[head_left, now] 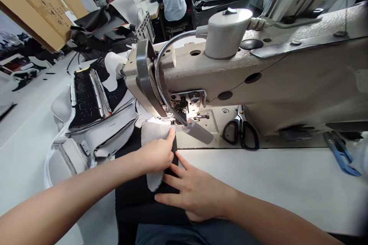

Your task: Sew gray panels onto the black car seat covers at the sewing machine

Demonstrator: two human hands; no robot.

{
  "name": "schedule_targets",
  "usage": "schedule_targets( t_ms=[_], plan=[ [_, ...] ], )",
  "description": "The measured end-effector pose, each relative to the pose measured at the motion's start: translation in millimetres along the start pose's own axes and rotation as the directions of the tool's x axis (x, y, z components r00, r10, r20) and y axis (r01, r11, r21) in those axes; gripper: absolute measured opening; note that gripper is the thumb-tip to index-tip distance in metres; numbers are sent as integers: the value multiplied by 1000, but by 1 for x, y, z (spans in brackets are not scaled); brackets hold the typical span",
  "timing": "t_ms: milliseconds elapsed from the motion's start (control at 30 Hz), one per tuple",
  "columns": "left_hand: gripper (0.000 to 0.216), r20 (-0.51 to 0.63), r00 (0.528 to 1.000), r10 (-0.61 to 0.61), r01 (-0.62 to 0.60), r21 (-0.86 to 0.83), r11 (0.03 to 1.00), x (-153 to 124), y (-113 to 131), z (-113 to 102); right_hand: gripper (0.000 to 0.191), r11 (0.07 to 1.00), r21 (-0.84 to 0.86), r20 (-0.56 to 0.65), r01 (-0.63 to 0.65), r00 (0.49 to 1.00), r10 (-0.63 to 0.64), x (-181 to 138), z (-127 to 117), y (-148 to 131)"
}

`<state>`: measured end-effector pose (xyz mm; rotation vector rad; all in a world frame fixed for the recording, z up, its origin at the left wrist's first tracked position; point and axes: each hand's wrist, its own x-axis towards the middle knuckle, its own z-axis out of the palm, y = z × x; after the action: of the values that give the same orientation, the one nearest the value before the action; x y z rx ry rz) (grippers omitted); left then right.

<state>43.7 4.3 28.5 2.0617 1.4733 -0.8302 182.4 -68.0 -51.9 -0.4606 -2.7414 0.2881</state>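
The left hand (155, 153) presses a grey mesh panel (153, 132) onto black fabric (138, 199) just in front of the needle of an industrial sewing machine (207, 80). The right hand (195, 195) lies spread on the same fabric. Black-handled scissors (240, 116) rest on the machine bed to the right. Stitched grey-and-black panels (100, 115) lie left on the tabletop (258, 183).

Under the fingers (182, 160) lie a matt black cloth panel (169, 185) and a rough pale-grey mesh fabric (153, 134). Beyond them stand a beige painted-metal sewing machine head (201, 80) and a glossy ribbed-metal gooseneck (155, 72); right of them, a smooth white counter (258, 183).
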Motion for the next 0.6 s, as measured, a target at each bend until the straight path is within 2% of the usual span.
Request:
schedule_targets(
  t_ms=[67,167,267,400,467,533,600],
  plan=[
    [60,6,1000,-9,9,38,999,-2,-1,3,47,1000,2,-15,18,1000,-18,-1,2,-2],
    [58,-24,1000,-9,11,63,998,-2,-5,3,44,999,-31,-60,-31,998,29,2,9,-3],
    [61,-18,999,50,-49,49,998,-2,-10,-1,49,1000,-28,-38,-11,999,10,8,11,-4],
    [69,-17,997,71,-66,201,977,-6,-16,1,82,992,50,85,114,989,-118,13,5,-5],
    [72,-48,997,66,-50,282,958,-7,-18,7,91,988,62,116,142,982,-148,13,3,-5],
    [73,-88,994,70,-38,323,945,-6,-20,13,84,987,43,107,157,981,-160,13,5,-6],
    [67,-146,985,97,-45,327,944,-3,-21,17,68,990,1,50,138,989,-138,14,10,-8]
  ],
)
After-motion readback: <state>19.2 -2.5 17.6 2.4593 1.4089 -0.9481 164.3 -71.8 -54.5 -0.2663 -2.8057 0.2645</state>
